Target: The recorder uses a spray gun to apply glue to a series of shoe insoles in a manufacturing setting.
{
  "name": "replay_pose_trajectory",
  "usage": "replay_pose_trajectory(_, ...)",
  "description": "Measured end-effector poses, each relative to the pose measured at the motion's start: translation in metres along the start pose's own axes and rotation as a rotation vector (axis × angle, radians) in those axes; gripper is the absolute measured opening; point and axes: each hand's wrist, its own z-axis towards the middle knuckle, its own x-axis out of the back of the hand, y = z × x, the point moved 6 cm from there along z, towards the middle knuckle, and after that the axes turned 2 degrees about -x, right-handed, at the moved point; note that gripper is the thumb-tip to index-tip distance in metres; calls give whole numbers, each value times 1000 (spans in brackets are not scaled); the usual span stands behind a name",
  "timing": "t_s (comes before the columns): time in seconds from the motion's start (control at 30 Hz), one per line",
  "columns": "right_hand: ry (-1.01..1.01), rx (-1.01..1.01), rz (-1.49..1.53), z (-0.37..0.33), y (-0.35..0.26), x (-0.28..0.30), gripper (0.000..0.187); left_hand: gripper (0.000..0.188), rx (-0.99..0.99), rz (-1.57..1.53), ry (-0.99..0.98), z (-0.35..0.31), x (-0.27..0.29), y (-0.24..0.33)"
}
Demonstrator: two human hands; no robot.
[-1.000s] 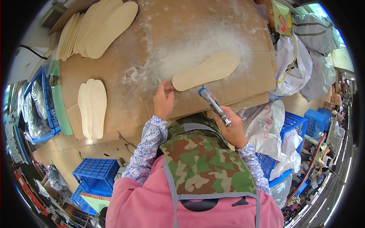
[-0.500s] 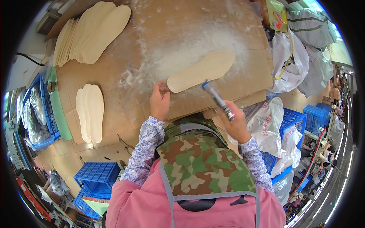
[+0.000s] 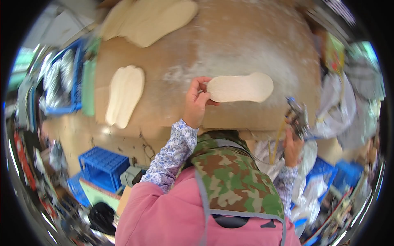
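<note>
My left hand [image 3: 196, 99] pinches the near-left end of a pale, sole-shaped insole [image 3: 241, 87], with its thumb and fingers closed on the edge. The insole points to the right over the cardboard-covered table [image 3: 172, 110]. Whether it touches the cardboard all along, I cannot tell. Off to the right, my right hand [image 3: 292, 145] is wrapped around a metallic spray gun [image 3: 298, 119], somewhat blurred, with a blue tip pointing up and a yellow hose [image 3: 278, 141] beside it. The gun is apart from the insole, near the table's right front corner.
More insoles [image 3: 158, 20] lie fanned in a pile at the far left, and a few overlapping ones [image 3: 126, 96] on the left. White residue dusts the cardboard. Blue crates [image 3: 102, 166] stand below left; plastic bags [image 3: 338, 100] hang at the right. A cable dangles at the front edge.
My left hand has taken hold of the insole, which has turned to lie more nearly level across the view. My right hand has moved right with the spray gun, away from the insole. The view has shifted.
</note>
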Motion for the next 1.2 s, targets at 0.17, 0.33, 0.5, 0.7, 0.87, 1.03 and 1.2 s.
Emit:
replay_pose_trajectory(0.17,-91,30,143,-10,-7,-26,36,40,-178,-290,229,-50,99,50)
replay_pose_trajectory(0.33,-236,62,117,-9,-20,-59,34,41,-386,-403,528,-115,229,36)
replay_pose_trajectory(0.5,-294,67,75,-10,-34,-91,29,40,-86,-68,847,-145,324,-41)
replay_pose_trajectory(0.7,-269,70,41,-14,-41,-105,26,53,149,1194,1000,-126,306,-13)
replay_pose_trajectory(0.87,-225,24,58,-26,-43,-100,24,36,-404,897,654,14,248,39)
replay_pose_trajectory(1.03,-102,41,128,-38,-25,-86,25,28,-570,805,820,173,243,23)
replay_pose_trajectory(1.2,34,-69,157,-59,-18,-59,23,30,-409,779,839,233,236,9)
